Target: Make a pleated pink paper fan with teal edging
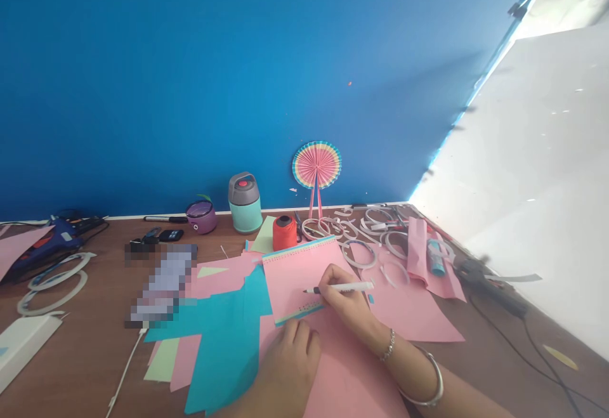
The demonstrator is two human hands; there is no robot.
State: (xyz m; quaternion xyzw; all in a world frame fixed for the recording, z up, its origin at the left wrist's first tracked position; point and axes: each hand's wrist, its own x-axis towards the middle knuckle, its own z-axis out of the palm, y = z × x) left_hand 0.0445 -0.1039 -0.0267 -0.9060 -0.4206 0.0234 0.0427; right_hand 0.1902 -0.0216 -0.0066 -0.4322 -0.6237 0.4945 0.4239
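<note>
My right hand (pixel 343 294) is closed round a white marker (pixel 354 287), its dark tip pointing left over a pink sheet (pixel 299 274). That sheet has blue and pale yellow strips along its far and near edges, with rows of small marks beside them. My left hand (pixel 292 358) lies at the sheet's near edge, over more pink paper (pixel 356 373); its fingers are bent and close together, and whether anything is under them is hidden. Blue-green paper (pixel 228 348) spreads to the left of my left hand.
A red thread spool (pixel 284 234), a mint flask (pixel 245 205) and a purple cup (pixel 201 216) stand at the back. A pleated paper fan (pixel 316 165) leans on the blue wall. Tape rings (pixel 359 254) lie right; a phone (pixel 164 285) and white cable (pixel 124 373) left.
</note>
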